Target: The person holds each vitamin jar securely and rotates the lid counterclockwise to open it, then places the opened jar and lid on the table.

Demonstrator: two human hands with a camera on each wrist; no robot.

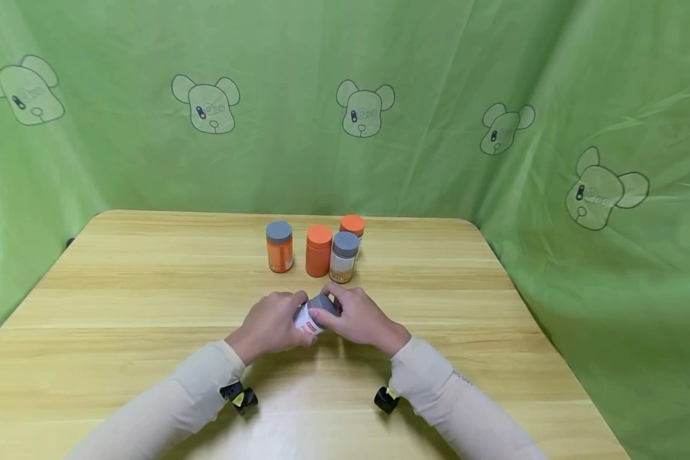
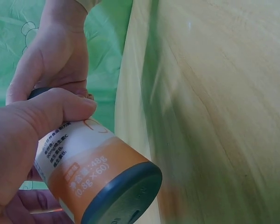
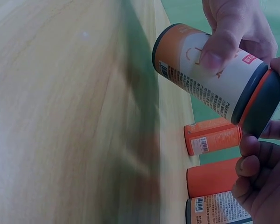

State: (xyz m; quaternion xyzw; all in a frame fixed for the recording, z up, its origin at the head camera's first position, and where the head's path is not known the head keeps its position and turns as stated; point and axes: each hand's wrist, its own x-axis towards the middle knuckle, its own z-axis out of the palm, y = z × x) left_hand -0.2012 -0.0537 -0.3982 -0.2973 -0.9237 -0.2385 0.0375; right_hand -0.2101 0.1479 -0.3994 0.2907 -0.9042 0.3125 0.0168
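Note:
A white and orange pill bottle (image 1: 306, 322) is held tilted above the table between both hands. My left hand (image 1: 270, 324) grips its body, with the thumb lying across the label in the right wrist view. The dark grey cap (image 3: 265, 103) is in the grip of my right hand (image 1: 361, 319), thumb on one side and fingers on the other. A thin orange band shows between cap and body. In the left wrist view the bottle's dark base (image 2: 130, 196) points toward the lower right.
Beyond the hands stand an orange bottle with a grey cap (image 1: 279, 248), an all-orange bottle (image 1: 319, 251), a white one with a grey cap (image 1: 343, 259) and an orange-capped one (image 1: 352, 224) partly hidden behind it. Green curtains (image 1: 287, 160) surround the wooden table (image 1: 121, 287).

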